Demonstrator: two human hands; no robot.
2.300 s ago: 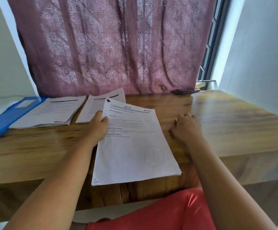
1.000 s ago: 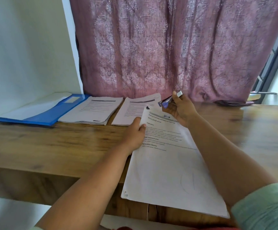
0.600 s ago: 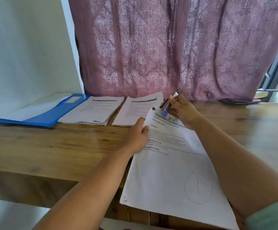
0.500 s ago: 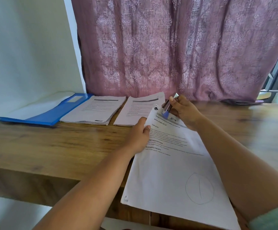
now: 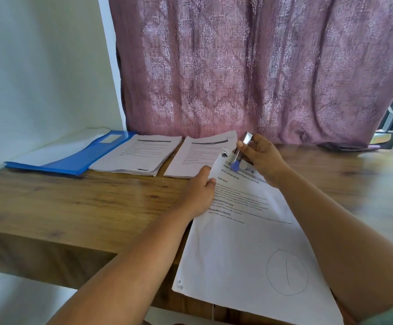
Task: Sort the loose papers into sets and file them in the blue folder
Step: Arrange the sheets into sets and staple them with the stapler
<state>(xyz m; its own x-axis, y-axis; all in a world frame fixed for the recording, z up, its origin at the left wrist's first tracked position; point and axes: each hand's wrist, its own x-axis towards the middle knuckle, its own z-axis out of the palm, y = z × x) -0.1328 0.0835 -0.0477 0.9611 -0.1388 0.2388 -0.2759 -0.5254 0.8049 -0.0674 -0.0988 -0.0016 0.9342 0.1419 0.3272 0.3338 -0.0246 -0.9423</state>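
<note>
A set of printed papers (image 5: 244,242) lies slanted over the table's front edge, with a pencilled circle near its lower right. My left hand (image 5: 199,193) pinches its left edge. My right hand (image 5: 260,157) grips a small stapler (image 5: 240,152), metal with a blue tip, over the sheet's top left corner. Behind lie two more paper stacks, one thick (image 5: 139,156) and one thinner (image 5: 202,156). The open blue folder (image 5: 73,158) rests at the far left.
The wooden table (image 5: 85,202) runs to a white wall on the left and a mauve patterned curtain (image 5: 249,66) at the back. A dark flat object (image 5: 352,146) lies under the curtain's hem at the back right.
My right hand picked up the stapler from the right and brought it onto the top left corner of the paper set. My left hand kept its hold on the sheets.
</note>
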